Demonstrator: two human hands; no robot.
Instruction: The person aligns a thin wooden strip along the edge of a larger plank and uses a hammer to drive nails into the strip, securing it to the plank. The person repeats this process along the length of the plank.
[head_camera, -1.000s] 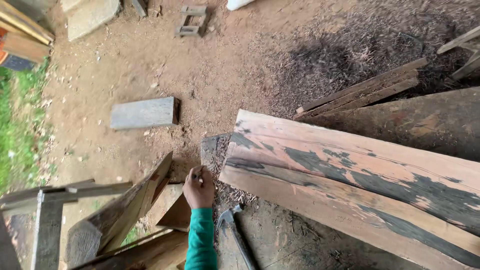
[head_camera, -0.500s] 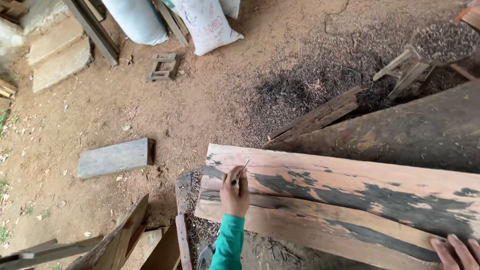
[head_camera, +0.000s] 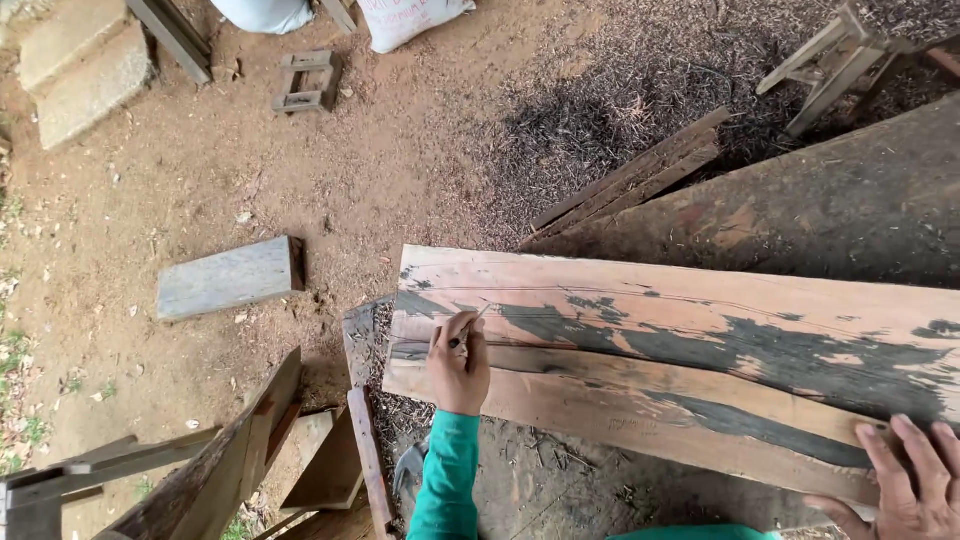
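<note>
A long reddish plank (head_camera: 700, 350) with dark stains lies across the view. My left hand (head_camera: 458, 365), in a teal sleeve, grips a thin pencil (head_camera: 472, 325) whose tip touches the plank's top face near its left end. My right hand (head_camera: 905, 480) lies flat on the plank's near edge at the far right, fingers spread, holding nothing.
A wide dark slab (head_camera: 800, 210) and thin boards (head_camera: 630, 185) lie behind the plank. A short grey board (head_camera: 228, 278) rests on the dirt to the left. Wooden frame pieces (head_camera: 230, 460) stand at lower left. Sacks (head_camera: 410, 18), a small wooden block (head_camera: 305, 82) and a stool (head_camera: 830, 60) are farther back.
The view has swung right and up. My left hand moved from the plank's left corner onto its top face with the pencil; my right hand came into view on the near edge.
</note>
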